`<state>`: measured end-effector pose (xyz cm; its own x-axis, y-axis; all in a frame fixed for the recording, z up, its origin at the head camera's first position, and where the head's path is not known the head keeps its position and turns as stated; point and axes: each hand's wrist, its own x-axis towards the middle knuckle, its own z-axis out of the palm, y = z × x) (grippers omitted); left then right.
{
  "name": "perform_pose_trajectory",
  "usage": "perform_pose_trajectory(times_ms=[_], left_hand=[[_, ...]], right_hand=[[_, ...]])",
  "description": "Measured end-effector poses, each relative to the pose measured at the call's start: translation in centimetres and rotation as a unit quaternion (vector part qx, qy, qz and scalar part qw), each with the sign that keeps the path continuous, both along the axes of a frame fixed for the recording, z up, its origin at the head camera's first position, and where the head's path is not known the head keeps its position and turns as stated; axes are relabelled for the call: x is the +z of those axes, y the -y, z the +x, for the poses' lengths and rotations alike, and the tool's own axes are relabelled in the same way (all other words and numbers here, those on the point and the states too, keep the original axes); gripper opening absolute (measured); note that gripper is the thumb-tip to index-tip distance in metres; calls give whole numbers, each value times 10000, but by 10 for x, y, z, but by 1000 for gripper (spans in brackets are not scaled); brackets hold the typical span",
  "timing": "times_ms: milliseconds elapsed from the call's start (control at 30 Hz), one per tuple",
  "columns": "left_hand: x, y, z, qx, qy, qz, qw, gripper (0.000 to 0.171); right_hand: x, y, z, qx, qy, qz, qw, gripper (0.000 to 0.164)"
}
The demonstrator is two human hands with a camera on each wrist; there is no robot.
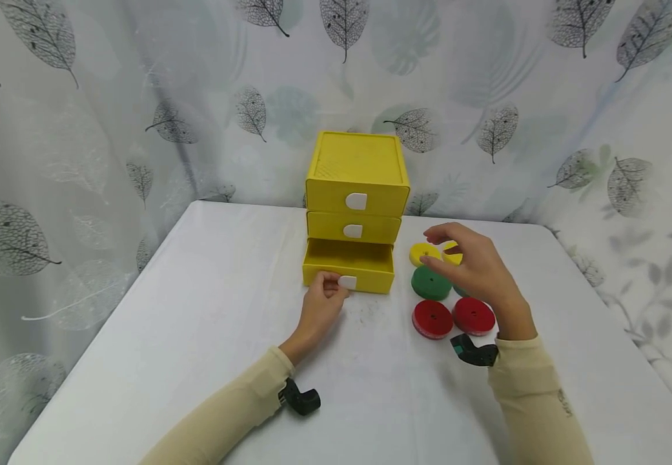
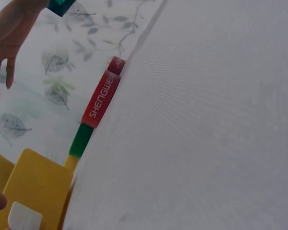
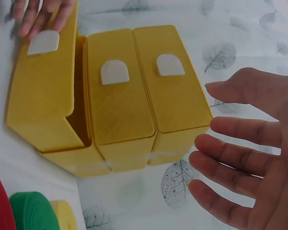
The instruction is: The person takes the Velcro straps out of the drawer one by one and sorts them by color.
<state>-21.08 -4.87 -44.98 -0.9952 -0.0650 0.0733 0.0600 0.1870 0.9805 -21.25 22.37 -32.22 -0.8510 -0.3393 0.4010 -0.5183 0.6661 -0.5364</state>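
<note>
A yellow three-drawer cabinet (image 1: 359, 156) stands at the back of the table, its bottom drawer (image 1: 373, 281) pulled out. No contents show in the visible part of that drawer. My left hand (image 1: 319, 311) grips the drawer's front beside its white tab (image 1: 347, 282). Over to the right, my right hand (image 1: 478, 266) hovers with spread, slightly bent fingers and holds nothing. Below and around it lie flat round rolls: two red rolls (image 1: 432, 319), a green roll (image 1: 431, 283) and yellow rolls (image 1: 425, 254). Another roll is mostly hidden by the right hand.
The two upper drawers (image 3: 120, 100) are closed, each with a white tab. A white cloth (image 1: 219, 290) covers the table. Behind it hangs a leaf-patterned curtain (image 1: 208, 84), close to the cabinet's back. White lettering marks one red roll's side (image 2: 102, 98).
</note>
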Motion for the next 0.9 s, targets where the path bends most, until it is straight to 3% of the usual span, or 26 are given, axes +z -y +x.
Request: perform_pose_trajectory(times_ms=[233, 900], left_hand=[[-1, -2, -8, -53, -14, 78, 10000, 33], [-1, -8, -38, -82, 29, 64, 9999, 38]], right_hand=[[0, 10, -3, 134, 63, -184, 9997, 39], [-2, 19, -7, -4, 273, 19, 9996, 44]])
